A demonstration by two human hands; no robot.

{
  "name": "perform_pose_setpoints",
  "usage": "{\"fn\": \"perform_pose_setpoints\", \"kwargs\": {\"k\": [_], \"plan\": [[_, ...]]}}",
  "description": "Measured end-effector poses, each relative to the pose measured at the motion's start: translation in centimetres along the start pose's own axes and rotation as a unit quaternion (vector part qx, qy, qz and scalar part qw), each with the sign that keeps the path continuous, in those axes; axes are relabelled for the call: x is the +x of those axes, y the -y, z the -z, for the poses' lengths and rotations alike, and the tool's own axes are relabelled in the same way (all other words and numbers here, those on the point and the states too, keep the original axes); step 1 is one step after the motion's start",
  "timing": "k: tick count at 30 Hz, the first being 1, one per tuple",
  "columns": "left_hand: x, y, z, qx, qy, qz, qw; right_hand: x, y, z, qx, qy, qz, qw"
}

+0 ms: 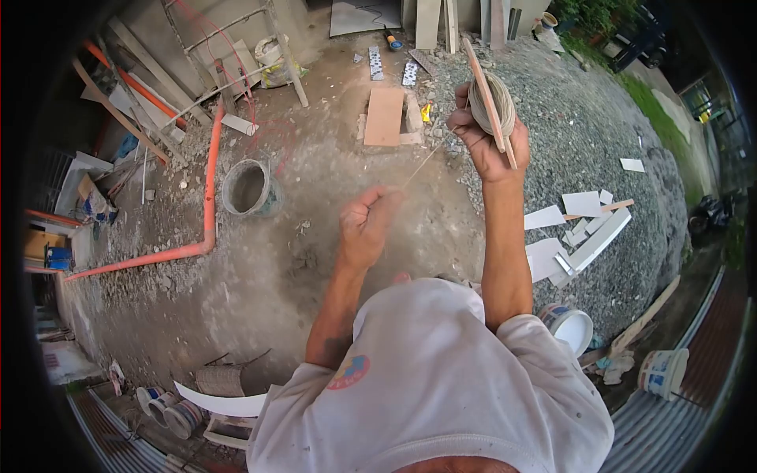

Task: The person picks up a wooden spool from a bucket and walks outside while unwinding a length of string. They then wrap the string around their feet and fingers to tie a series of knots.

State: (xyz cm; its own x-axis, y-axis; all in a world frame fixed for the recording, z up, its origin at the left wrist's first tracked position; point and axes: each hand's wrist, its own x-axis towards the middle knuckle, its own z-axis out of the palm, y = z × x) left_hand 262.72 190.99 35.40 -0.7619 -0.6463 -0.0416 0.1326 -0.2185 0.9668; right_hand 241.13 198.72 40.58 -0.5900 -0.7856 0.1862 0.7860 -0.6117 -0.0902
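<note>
My right hand [482, 148] was raised out in front of me, its fingers [462, 101] curled tight round a coil of string [507, 106]; the coil was wound on a thin wooden stick [475, 67], which stood tilted and stuck out above and below my grip. My left hand [364, 230] was lower and nearer my chest, closed almost to a fist; its thumb and forefinger were pressed together, pinching the free end of the string [422, 162]. The string ran taut in a straight slanting line from that pinch up to the coil; the two hands were apart, joined only by that line.

Below my hands lay bare, dusty ground [276, 268]; to the right it gave way to a bed of grey gravel [583, 110]. A round grey bucket [248, 188] stood on the ground to the left of my left hand; an orange pipe [211, 169] ran down just beside it and bent away leftward. A flat brown board [384, 116] lay on the ground beyond the string. White tile offcuts [582, 203] lay scattered on the gravel to the right of my right forearm; a white bucket [573, 327] sat near my right elbow. My white shirt [426, 394] filled the bottom of the view; both forearms were bare.
</note>
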Motion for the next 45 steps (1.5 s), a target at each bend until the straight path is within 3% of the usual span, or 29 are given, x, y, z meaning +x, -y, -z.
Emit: {"fn": "perform_pose_setpoints", "kwargs": {"k": [3, 11, 15, 18, 24, 27, 29, 31, 33, 34, 35, 37, 38, 40, 42, 44, 45], "plan": [[0.2, -0.8, 0.5, 0.053, -0.029, -0.064, 0.996, 0.3, -1.0, 0.0, -0.02, 0.027, -0.003, 0.999], [-2.5, -0.4, 0.9, 0.11, -0.05, -0.104, 0.987, 1.5, -3.3, -0.5, -0.042, 0.048, -0.035, 0.997], [-3.8, -2.1, 0.8, 0.158, -0.082, -0.09, 0.98, 1.4, -3.9, 0.6, -0.009, 0.003, -0.06, 0.998], [-5.7, -2.9, 0.2, 0.211, -0.104, -0.093, 0.967, 1.2, -4.2, 0.5, 0.045, 0.054, -0.096, 0.993], [-4.1, 0.0, 1.7, 0.217, -0.086, -0.056, 0.971, 2.2, -4.5, 1.8, -0.043, -0.043, -0.024, 0.998], [-4.2, 0.3, 1.1, 0.184, -0.051, -0.036, 0.981, 1.6, -4.8, 0.3, -0.185, -0.131, 0.034, 0.973], [-4.4, 0.2, 1.0, 0.151, -0.015, 0.027, 0.988, 2.3, -3.9, 0.8, -0.356, -0.102, 0.098, 0.924], [-5.0, 0.0, 0.4, 0.163, 0.034, 0.03, 0.986, 3.0, -2.6, 1.8, -0.53, -0.099, 0.153, 0.828], [-4.7, -1.2, -0.1, 0.199, 0.068, 0.01, 0.978, 3.5, -1.4, 2.7, -0.694, -0.115, 0.198, 0.683], [-4.6, -2.3, 0.2, 0.229, 0.075, -0.006, 0.971, 3.0, -1.0, 2.5, -0.785, -0.096, 0.236, 0.564], [-4.6, -3.5, 0.6, 0.256, 0.079, -0.021, 0.963, 2.3, -0.6, 2.8, -0.83, -0.073, 0.223, 0.507], [-2.3, -6.4, 2.0, 0.229, 0.05, -0.131, 0.963, 0.7, 0.0, 3.9, -0.903, -0.014, 0.184, 0.388], [-0.7, -8.0, 2.7, 0.234, 0.037, -0.159, 0.958, -0.6, -0.4, 3.8, -0.912, 0.006, 0.144, 0.385], [3.5, -9.8, 4.7, 0.238, 0.016, -0.188, 0.953, -3.4, -1.9, 1.5, -0.899, -0.038, -0.057, 0.433], [6.9, -9.8, 5.8, 0.214, 0.015, -0.185, 0.959, -5.8, -3.0, 0.5, -0.875, 0.055, -0.096, 0.472], [9.2, -8.1, 6.1, 0.166, 0.032, -0.177, 0.97, -7.7, -3.7, -1.4, -0.806, 0.105, -0.093, 0.575], [9.7, -6.0, 6.5, 0.113, 0.061, -0.091, 0.987, -7.8, -3.9, -2.4, -0.768, 0.13, -0.09, 0.621]]}}
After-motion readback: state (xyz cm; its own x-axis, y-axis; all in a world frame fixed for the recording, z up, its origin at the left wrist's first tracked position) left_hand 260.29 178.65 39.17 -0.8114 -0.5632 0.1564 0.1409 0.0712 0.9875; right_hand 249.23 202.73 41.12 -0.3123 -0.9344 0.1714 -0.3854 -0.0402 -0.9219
